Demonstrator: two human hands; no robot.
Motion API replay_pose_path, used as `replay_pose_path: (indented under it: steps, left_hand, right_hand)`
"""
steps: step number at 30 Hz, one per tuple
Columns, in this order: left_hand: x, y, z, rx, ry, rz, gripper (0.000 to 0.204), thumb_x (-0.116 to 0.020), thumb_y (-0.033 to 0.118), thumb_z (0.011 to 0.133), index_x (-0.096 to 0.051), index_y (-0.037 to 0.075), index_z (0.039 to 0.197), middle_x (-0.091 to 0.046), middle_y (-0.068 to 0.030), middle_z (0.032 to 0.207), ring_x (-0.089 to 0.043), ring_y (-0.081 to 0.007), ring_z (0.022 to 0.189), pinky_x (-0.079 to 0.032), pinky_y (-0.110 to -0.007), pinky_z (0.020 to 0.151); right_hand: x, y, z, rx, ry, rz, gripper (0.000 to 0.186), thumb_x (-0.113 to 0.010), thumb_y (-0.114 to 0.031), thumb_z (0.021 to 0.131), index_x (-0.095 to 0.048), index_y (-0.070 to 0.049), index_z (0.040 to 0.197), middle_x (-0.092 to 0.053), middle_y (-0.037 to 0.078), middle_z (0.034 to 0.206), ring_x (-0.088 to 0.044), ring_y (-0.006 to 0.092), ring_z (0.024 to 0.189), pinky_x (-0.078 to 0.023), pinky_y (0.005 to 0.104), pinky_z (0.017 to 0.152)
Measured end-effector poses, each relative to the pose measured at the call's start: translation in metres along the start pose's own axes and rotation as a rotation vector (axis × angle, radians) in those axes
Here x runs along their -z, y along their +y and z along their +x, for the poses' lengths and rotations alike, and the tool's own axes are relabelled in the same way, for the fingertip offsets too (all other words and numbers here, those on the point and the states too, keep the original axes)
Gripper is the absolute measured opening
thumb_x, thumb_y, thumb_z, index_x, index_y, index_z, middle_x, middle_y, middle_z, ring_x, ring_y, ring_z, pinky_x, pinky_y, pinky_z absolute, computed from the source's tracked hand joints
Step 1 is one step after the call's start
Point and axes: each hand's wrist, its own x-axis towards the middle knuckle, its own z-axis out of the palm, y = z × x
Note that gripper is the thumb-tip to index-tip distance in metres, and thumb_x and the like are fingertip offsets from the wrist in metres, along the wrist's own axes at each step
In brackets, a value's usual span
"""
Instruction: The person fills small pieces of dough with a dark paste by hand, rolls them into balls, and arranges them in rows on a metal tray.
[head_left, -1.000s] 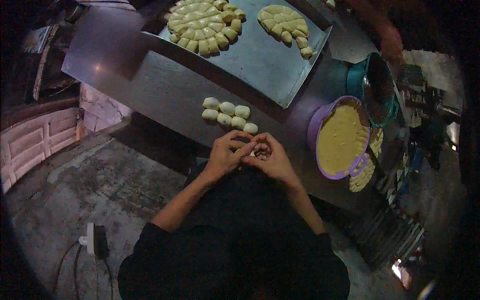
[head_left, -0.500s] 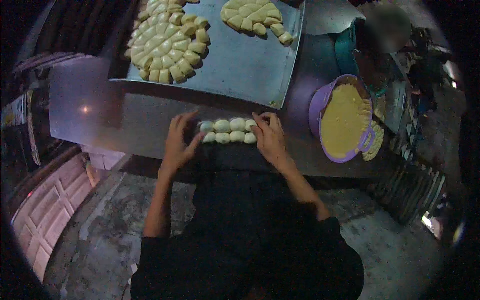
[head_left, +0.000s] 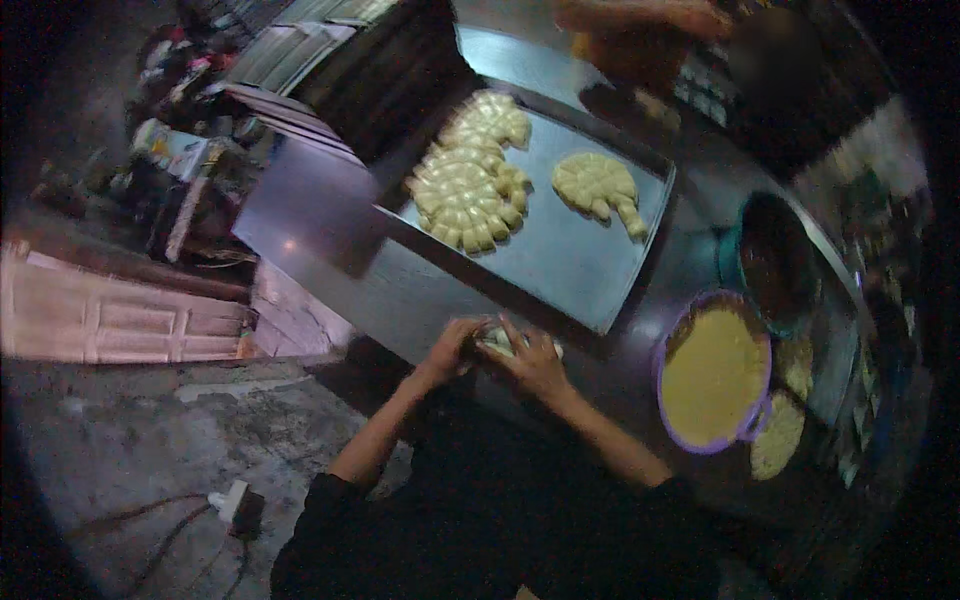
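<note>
- Head view: I see my left hand point(head_left: 447, 347) and right hand point(head_left: 537, 362) brought together at the near edge of the dark counter point(head_left: 330, 240), both closed around a small cluster of pale dough pieces point(head_left: 497, 340) that shows between them.
- The fingers of both hands curl over the dough pieces, so I see only a sliver of them; the cluster sits on or just above the counter, and I cannot tell which.
- Just beyond my hands lies a flat metal tray point(head_left: 575, 255), tilted in the picture, its near corner close to my right hand.
- On the tray I see a large fan of shaped dough point(head_left: 465, 190) at the left and a smaller fan of dough point(head_left: 598, 185) to its right, apart from each other.
- To my right stands a purple bowl point(head_left: 662, 372) filled with yellow crumbs, well apart from my hands.
- Beyond that bowl is a teal bowl point(head_left: 728, 270) with dark contents.
- On the floor point(head_left: 130, 440) at lower left lies a white plug with a cable point(head_left: 232, 503).
</note>
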Motion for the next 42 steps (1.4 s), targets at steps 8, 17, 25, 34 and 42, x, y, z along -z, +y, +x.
replay_pose_path:
  steps: [8,17,25,34,42]
  left_hand:
    - [0.027,0.034,0.033,0.161,-0.092,-0.244,0.050,-0.063,0.019,0.092,-0.045,0.010,0.139,-0.066,-0.0145,0.108,-0.062,-0.0378,0.093,-0.050,-0.043,0.083]
    - [0.134,0.105,0.059,0.018,0.640,0.304,0.044,-0.048,0.036,0.100,-0.051,0.008,0.133,-0.053,-0.0187,0.107,-0.051,-0.0356,0.099,-0.044,-0.044,0.087]
    - [0.240,0.038,-0.030,0.357,1.217,0.057,0.032,-0.047,0.017,0.098,-0.055,0.003,0.126,-0.055,-0.0134,0.107,-0.053,-0.0237,0.091,-0.045,-0.035,0.083]
    - [0.255,-0.038,-0.087,0.507,1.347,-0.269,0.032,-0.048,0.010,0.098,-0.053,0.004,0.129,-0.054,-0.0048,0.101,-0.051,-0.0145,0.082,-0.046,-0.028,0.078]
    - [0.284,-0.035,-0.084,0.633,1.194,-0.255,0.030,-0.052,0.009,0.097,-0.056,0.004,0.126,-0.056,-0.0033,0.094,-0.054,-0.0132,0.079,-0.047,-0.028,0.074]
  right_hand:
    - [0.016,0.031,0.036,-0.277,-0.283,0.957,0.041,-0.052,-0.031,0.100,-0.052,-0.017,0.138,-0.062,0.008,0.117,-0.062,0.0301,0.096,-0.051,0.0408,0.089]
    - [0.079,0.003,0.143,-0.605,-0.612,2.555,0.077,-0.035,-0.064,0.097,-0.034,-0.006,0.147,-0.058,0.010,0.123,-0.063,0.0239,0.096,-0.055,0.0399,0.073]
    - [0.139,-0.062,0.429,-0.344,-0.435,2.679,0.070,-0.036,-0.056,0.099,-0.037,-0.005,0.146,-0.057,0.014,0.128,-0.062,0.0282,0.098,-0.051,0.0452,0.083]
    - [0.076,-0.017,0.716,-0.950,0.275,2.097,0.054,-0.043,-0.050,0.093,-0.052,-0.008,0.125,-0.060,0.010,0.108,-0.058,0.0270,0.096,-0.045,0.0476,0.092]
    - [0.073,-0.034,0.680,-0.823,0.363,1.754,0.043,-0.056,-0.029,0.093,-0.055,-0.002,0.127,-0.062,0.013,0.121,-0.060,0.0295,0.112,-0.047,0.0450,0.100]
